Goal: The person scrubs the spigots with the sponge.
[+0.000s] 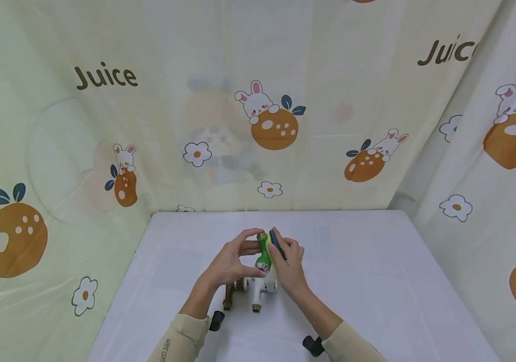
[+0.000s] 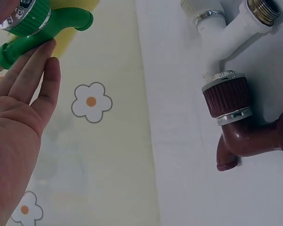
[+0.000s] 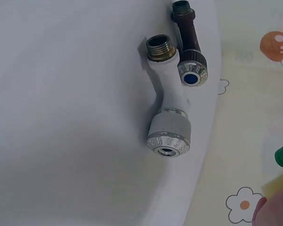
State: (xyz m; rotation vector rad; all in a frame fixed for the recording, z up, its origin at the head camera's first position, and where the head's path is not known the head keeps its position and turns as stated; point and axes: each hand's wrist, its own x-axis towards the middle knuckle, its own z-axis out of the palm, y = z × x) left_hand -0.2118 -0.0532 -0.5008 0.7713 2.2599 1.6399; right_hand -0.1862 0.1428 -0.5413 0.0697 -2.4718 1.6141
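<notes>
Above the table, my left hand (image 1: pixel 228 264) grips a green plastic tap (image 1: pixel 263 254), thumb at its chrome-ringed knob and fingers along the body. In the left wrist view the tap's spout (image 2: pixel 74 18) points away from the palm. My right hand (image 1: pixel 293 269) holds a sponge (image 1: pixel 278 245), dark blue on one face and yellow on the other, against the green tap's side. Under the hands a white tap (image 3: pixel 170 89) with a brass threaded end lies on the table. Beside it on the left is a brown tap (image 2: pixel 245 136) with a ribbed knob.
The white-covered table (image 1: pixel 357 281) reaches back to a curtain (image 1: pixel 321 166) printed with rabbits, oranges and flowers. Curtain cloth also hangs along the left and right sides. Black wrist-camera mounts (image 1: pixel 217 321) stick out near both sleeves.
</notes>
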